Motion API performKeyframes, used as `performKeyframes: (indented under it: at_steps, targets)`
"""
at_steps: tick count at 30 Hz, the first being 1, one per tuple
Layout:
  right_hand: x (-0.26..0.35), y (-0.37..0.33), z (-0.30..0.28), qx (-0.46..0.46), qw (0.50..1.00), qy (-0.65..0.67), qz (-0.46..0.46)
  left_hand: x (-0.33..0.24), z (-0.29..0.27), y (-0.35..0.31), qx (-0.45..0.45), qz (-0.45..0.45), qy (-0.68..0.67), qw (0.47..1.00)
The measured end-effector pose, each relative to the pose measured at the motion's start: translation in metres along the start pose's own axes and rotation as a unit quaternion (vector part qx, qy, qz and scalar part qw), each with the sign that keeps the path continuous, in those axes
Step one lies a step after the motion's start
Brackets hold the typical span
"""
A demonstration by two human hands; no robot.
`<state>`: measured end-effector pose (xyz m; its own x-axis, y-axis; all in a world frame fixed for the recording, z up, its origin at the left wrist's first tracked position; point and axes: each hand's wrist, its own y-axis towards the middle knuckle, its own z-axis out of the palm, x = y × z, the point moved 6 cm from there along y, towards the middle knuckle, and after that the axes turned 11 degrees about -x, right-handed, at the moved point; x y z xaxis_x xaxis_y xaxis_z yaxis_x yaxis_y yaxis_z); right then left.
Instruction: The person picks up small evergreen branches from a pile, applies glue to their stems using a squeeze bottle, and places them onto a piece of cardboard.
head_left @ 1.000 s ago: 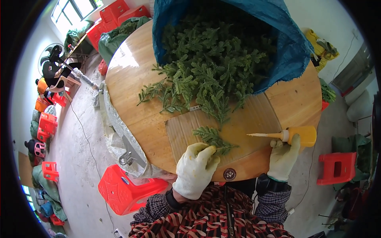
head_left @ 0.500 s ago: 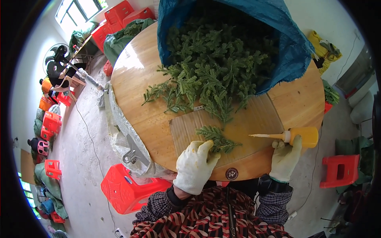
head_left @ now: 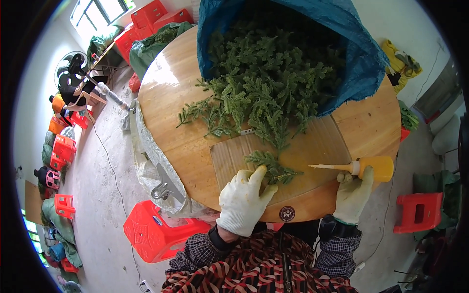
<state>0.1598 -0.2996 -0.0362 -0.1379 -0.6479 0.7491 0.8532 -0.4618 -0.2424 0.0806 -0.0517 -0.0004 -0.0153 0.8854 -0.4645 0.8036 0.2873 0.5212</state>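
A small green fir sprig point(head_left: 274, 168) lies on a ribbed brown cardboard sheet point(head_left: 317, 146) near the table's front edge. Beside it is my left hand point(head_left: 244, 198) in a white glove, index finger against the needles and thumb spread away. My right hand point(head_left: 352, 198), also gloved, grips a yellow squeeze bottle point(head_left: 376, 169). The bottle lies sideways, its long thin nozzle pointing left over the cardboard. Beyond the sheet, a heap of fir branches point(head_left: 268, 83) spills from a blue bag point(head_left: 364, 63).
All this rests on a round wooden table point(head_left: 166, 112). Plastic sheeting and a metal clamp point(head_left: 166, 188) hang at its left edge. A red stool point(head_left: 151, 232) stands at the front left, another red stool point(head_left: 419, 212) at right. Farther left is a fan point(head_left: 73, 73).
My left index finger has straightened and my thumb has opened away from it. The sprig stays almost in place, and my right hand keeps the bottle as before.
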Motion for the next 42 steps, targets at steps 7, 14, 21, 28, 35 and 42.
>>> performKeyframes:
  at_steps: [7, 14, 21, 28, 35, 42]
  targets:
    - [0.000, -0.002, 0.003, 0.002, 1.000, -0.002, -0.004, 0.007, 0.002, -0.007, -0.023, 0.041, -0.014, 0.999]
    - [0.000, -0.001, 0.004, 0.000, 1.000, -0.008, -0.006, 0.007, -0.001, -0.010, -0.044, 0.071, -0.067, 0.994]
    - [0.000, 0.002, -0.001, 0.015, 1.000, -0.003, -0.006, 0.005, -0.003, -0.011, -0.062, 0.079, -0.062, 0.993]
    - [0.000, 0.002, -0.001, -0.002, 1.000, 0.002, -0.006, 0.005, -0.004, -0.013, -0.050, 0.077, -0.060, 0.994]
    - [-0.006, 0.004, -0.001, 0.024, 1.000, 0.007, 0.011, 0.008, -0.017, -0.012, -0.077, 0.077, -0.063, 0.992]
    - [-0.002, 0.004, -0.005, -0.032, 0.999, 0.008, -0.021, 0.040, -0.079, -0.006, -0.149, 0.019, -0.027, 0.988]
